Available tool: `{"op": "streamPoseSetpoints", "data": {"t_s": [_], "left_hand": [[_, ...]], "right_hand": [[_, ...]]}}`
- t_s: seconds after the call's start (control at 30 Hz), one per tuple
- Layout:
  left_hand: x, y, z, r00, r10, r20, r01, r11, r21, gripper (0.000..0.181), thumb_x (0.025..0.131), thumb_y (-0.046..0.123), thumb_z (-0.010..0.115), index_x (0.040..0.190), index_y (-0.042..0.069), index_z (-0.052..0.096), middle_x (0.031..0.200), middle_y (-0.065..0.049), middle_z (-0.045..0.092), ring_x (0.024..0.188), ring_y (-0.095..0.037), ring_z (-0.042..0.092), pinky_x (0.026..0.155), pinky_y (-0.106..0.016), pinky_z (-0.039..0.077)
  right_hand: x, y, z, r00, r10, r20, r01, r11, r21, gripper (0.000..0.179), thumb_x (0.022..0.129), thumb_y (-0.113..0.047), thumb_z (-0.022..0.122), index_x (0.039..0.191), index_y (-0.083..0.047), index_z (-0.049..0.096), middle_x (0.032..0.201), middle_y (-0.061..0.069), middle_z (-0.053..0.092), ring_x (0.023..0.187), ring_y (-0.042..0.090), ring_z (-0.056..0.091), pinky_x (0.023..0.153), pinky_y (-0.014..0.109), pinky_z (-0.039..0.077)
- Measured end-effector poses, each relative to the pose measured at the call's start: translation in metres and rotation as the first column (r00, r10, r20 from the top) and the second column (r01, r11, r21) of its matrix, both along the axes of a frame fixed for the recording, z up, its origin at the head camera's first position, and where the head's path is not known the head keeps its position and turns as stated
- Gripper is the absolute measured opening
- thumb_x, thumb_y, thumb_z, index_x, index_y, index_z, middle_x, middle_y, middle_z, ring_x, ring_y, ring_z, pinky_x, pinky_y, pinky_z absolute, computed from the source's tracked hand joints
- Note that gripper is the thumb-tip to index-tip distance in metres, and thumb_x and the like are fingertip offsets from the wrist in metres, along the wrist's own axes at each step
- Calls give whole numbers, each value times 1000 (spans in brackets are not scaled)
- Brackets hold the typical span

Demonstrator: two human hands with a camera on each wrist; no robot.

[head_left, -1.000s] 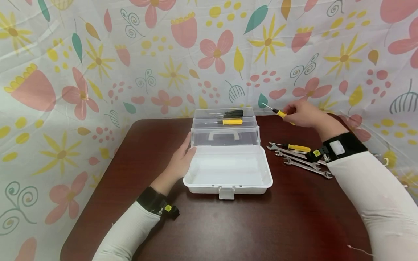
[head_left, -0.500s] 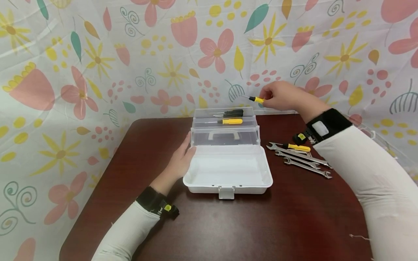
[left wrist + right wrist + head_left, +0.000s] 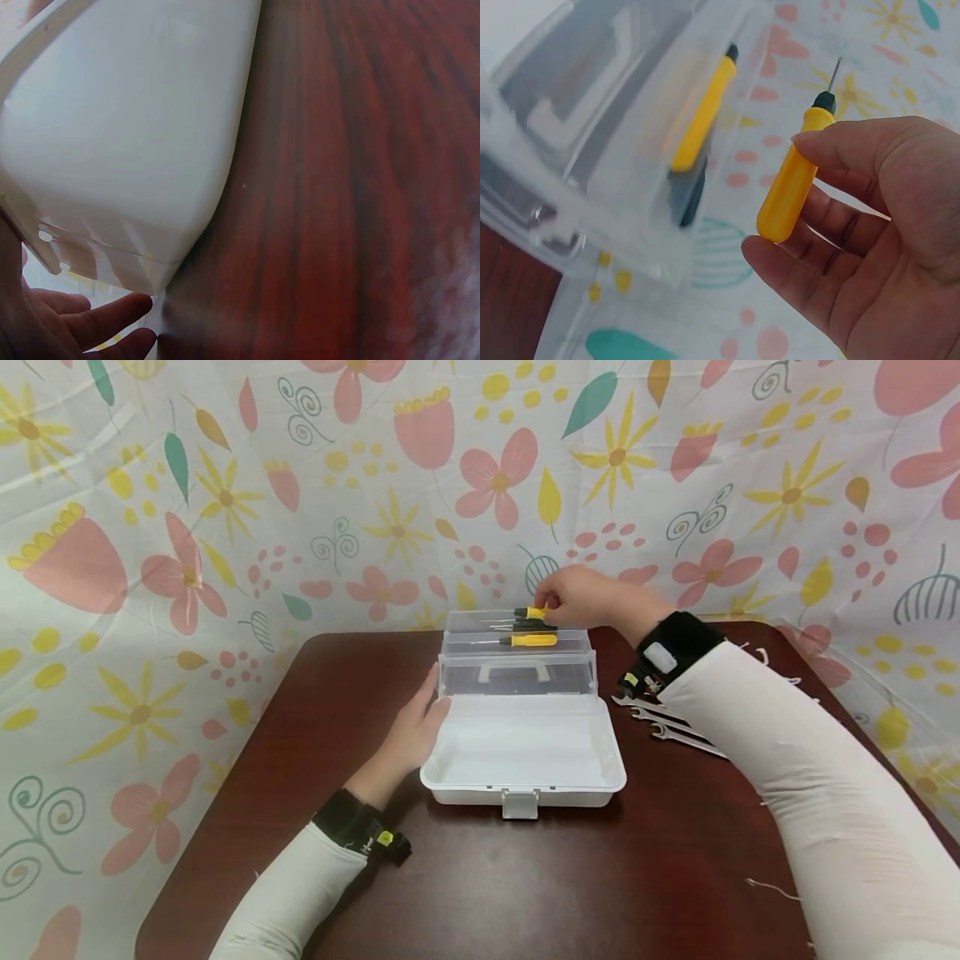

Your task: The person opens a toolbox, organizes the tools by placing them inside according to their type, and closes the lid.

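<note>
A white toolbox (image 3: 522, 752) stands on the table with its clear lid (image 3: 517, 672) raised behind it. Against its left side rests my left hand (image 3: 412, 727), the thumb by the rim and the fingers reaching past the back corner; in the left wrist view the fingertips (image 3: 139, 301) touch near that corner. My right hand (image 3: 581, 600) pinches a yellow-handled screwdriver (image 3: 789, 191) over the open lid tray, its shank pointing left. Inside the tray lie another yellow screwdriver (image 3: 534, 640) and several black-handled screwdrivers (image 3: 534, 625).
Several wrenches (image 3: 693, 740) lie on the dark wood table (image 3: 480, 893) right of the toolbox, partly hidden under my right sleeve (image 3: 795, 735). A floral cloth (image 3: 300, 485) hangs behind the table. A clear latch (image 3: 521, 804) hangs at the toolbox's front.
From the right, my right hand has moved left with the yellow screwdriver and come down over the lid tray. The left hand and the toolbox have stayed in place.
</note>
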State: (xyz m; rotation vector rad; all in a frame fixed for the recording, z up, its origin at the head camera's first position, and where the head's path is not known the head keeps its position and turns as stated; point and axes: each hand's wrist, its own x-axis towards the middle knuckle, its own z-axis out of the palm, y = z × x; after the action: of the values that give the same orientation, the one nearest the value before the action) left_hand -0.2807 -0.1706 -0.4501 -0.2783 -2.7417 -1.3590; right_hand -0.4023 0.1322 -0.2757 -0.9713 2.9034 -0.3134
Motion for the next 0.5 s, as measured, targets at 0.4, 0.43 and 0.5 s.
{"op": "streamPoseSetpoints", "data": {"t_s": [0.4,0.43,0.5], "left_hand": [[-1,-1,-1,1000,3,-14,-3,1000,4,61,108,51,39,160,54,6,173,13,16,160,-22,20,129,-55,20],[-2,-2,-1,1000,4,-16,-4,1000,2,61,108,52,39,160,53,6,173,11,17,160,-22,20,129,-55,20],[-2,-2,-2,1000,2,-18,-2,1000,0,61,108,52,39,160,53,6,173,10,17,160,-21,20,129,-54,20]], "right_hand": [[4,-32,-24,995,65,78,-65,998,-2,26,89,-10,64,113,-11,76,91,6,66,86,23,58,84,37,50],[4,-34,-27,994,61,86,-60,998,-5,28,89,-10,65,114,-11,76,96,7,68,88,23,59,86,37,51],[2,-36,-32,994,64,90,-64,998,-1,29,89,-10,64,117,-11,75,108,7,71,95,24,61,90,40,53]]}}
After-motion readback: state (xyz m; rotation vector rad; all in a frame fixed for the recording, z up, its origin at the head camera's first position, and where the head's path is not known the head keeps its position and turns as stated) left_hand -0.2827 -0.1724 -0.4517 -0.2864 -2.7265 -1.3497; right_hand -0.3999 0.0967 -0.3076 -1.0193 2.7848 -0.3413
